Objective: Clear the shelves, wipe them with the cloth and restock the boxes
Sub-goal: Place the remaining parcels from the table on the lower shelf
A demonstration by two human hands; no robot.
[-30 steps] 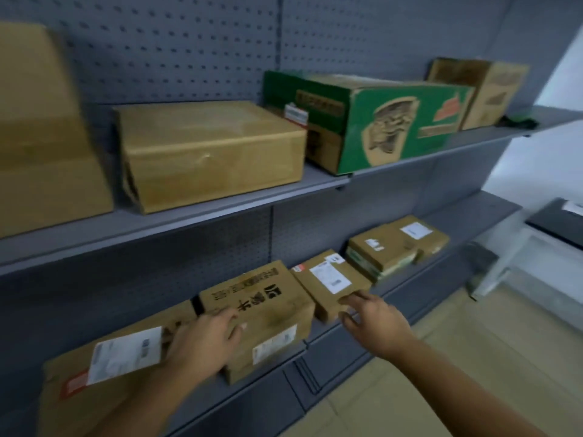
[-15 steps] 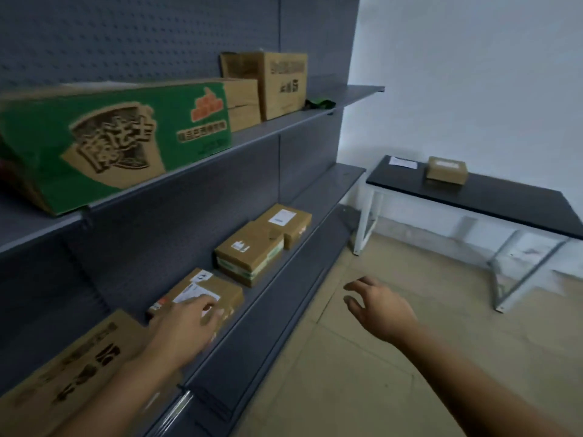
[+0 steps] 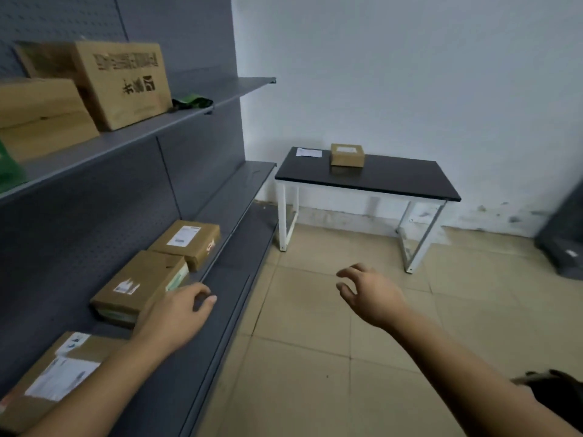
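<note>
Cardboard boxes (image 3: 138,285) are ranged along the lower shelf (image 3: 249,184). The left hand (image 3: 179,316) is laid at the front corner of the middle one, fingers relaxed, nothing held. The right hand (image 3: 369,294) is held over the floor, loosely curled, nothing in it. A green cloth (image 3: 192,102) is seen on the upper shelf (image 3: 227,89).

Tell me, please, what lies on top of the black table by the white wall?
On the black table lie a small closed cardboard box and, beside it, a white sheet of paper. The tabletop under the box is covered, and the box's contents cannot be seen.
</note>
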